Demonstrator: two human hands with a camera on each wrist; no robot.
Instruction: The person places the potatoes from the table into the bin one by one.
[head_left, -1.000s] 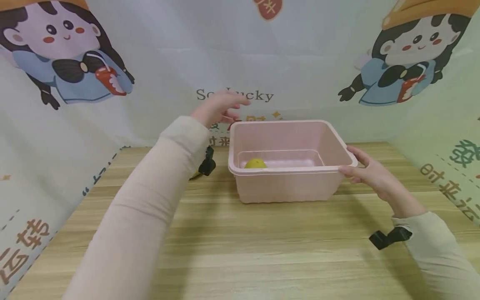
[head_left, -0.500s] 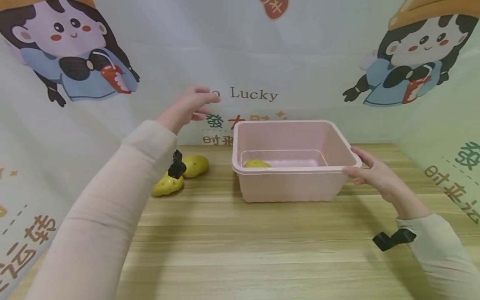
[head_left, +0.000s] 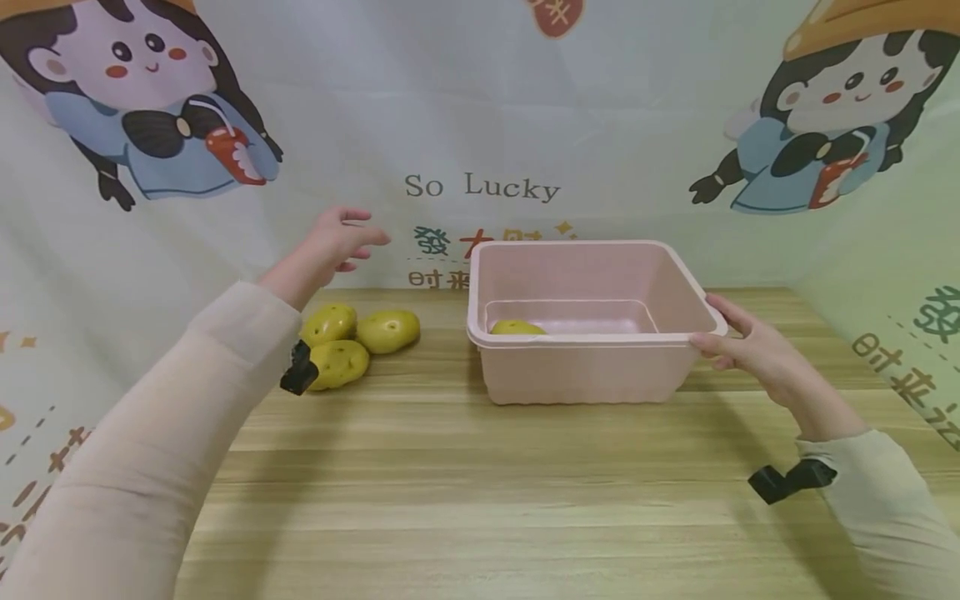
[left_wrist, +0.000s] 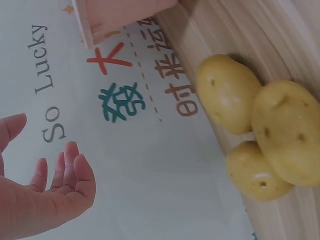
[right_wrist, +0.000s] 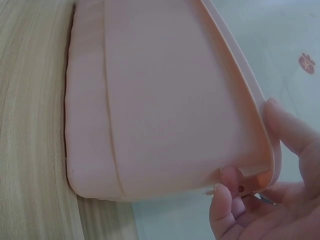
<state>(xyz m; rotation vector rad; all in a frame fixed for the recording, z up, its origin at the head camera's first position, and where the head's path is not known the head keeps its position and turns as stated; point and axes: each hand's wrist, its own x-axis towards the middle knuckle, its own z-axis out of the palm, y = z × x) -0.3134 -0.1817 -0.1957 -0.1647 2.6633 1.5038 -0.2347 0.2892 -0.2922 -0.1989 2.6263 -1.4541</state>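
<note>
Right hand [head_left: 757, 354] grips bin [head_left: 577, 371]; likely potato [head_left: 517, 328] partly hidden.

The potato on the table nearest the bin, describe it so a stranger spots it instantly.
In the head view, find the pink bin on the wooden table. Left of it lie three yellow potatoes; yours is the rightmost, the other two sit farther left.

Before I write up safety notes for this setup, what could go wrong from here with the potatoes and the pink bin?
The three potatoes lie clustered together, so grabbing one might roll another. The black wrist device on the left sleeve sits low beside them and could bump one. The right hand grips the pink bin at one corner only, so a knock might swivel it.
</note>
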